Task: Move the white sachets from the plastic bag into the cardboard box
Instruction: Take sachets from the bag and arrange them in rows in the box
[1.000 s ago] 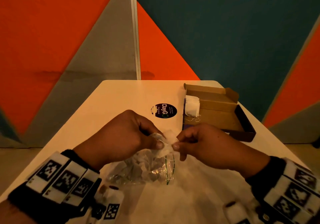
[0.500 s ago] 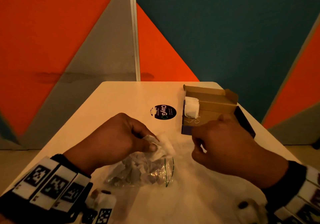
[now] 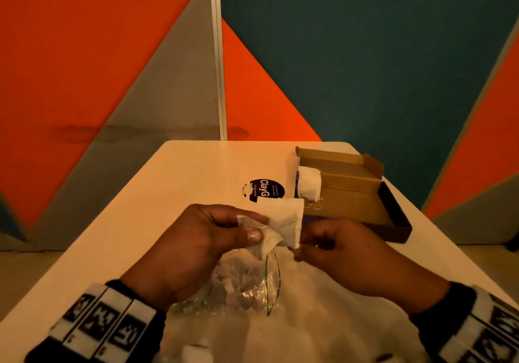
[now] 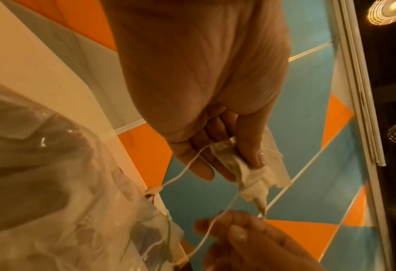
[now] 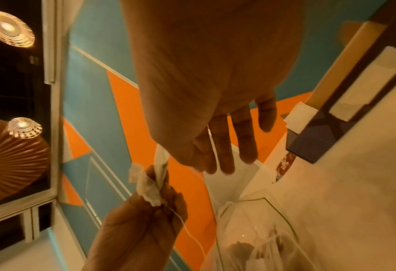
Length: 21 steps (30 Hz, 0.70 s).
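Note:
The clear plastic bag [image 3: 241, 287] lies on the table under my hands, with several sachets still inside. My left hand [image 3: 252, 229] is raised above the bag's mouth and pinches crumpled white sachets [image 4: 252, 176] between thumb and fingers. One flat white sachet [image 3: 289, 222] sticks up from that grip. My right hand [image 3: 297, 247] meets it from the right and pinches its lower corner, while thin strings [image 4: 225, 207] trail down to the bag. The open cardboard box [image 3: 351, 205] stands at the back right, holding a stack of white sachets [image 3: 309, 184] at its left end.
A round dark sticker [image 3: 264, 190] sits on the pale table [image 3: 182, 194] just left of the box. The table's edges slant away on both sides. Orange, grey and teal wall panels stand behind its far edge.
Half a second ago my right hand was up by the box; it has come back to the left hand. A flat sachet now stands out of the left hand's grip above the bag.

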### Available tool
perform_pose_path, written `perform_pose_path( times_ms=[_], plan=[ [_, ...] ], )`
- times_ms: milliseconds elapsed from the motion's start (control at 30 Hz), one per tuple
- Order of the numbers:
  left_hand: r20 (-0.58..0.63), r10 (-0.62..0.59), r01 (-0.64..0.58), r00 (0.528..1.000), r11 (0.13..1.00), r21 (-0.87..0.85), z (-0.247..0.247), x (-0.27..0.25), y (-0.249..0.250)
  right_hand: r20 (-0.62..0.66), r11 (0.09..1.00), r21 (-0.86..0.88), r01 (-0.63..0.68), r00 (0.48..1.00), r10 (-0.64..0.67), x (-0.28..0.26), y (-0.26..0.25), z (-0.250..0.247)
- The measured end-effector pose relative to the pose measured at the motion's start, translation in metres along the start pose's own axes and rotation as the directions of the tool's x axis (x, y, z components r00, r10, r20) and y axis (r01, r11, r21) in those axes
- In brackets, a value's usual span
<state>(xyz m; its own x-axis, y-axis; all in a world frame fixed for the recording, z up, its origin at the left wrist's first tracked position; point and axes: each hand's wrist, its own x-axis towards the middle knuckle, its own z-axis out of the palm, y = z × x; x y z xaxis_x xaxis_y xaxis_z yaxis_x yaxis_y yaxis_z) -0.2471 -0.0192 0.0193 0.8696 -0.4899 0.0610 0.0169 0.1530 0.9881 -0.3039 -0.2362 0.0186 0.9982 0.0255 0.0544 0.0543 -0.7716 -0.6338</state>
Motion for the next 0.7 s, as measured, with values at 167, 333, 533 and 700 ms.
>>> perform_pose_path(
  times_ms=[167,333,533,700],
  plan=[
    [-0.016,0.038,-0.038,0.999,0.999,-0.029,0.006,0.001,-0.009,-0.326,0.946,0.302,0.121,0.945,-0.017,0.000,-0.004,-0.007],
    [-0.034,0.054,-0.056,0.998,0.998,-0.037,0.009,0.005,-0.010,-0.211,0.764,0.594,0.253,0.965,-0.155,-0.004,-0.019,-0.001],
    [-0.041,0.029,-0.027,0.999,0.998,0.062,0.006,0.001,-0.005,-0.224,0.839,0.520,0.159,0.973,-0.046,0.003,-0.017,0.013],
    [-0.090,0.062,-0.008,0.994,0.862,0.506,0.000,0.000,0.011,-0.211,0.903,0.373,0.212,0.967,-0.140,-0.002,-0.025,0.007]
  ],
)
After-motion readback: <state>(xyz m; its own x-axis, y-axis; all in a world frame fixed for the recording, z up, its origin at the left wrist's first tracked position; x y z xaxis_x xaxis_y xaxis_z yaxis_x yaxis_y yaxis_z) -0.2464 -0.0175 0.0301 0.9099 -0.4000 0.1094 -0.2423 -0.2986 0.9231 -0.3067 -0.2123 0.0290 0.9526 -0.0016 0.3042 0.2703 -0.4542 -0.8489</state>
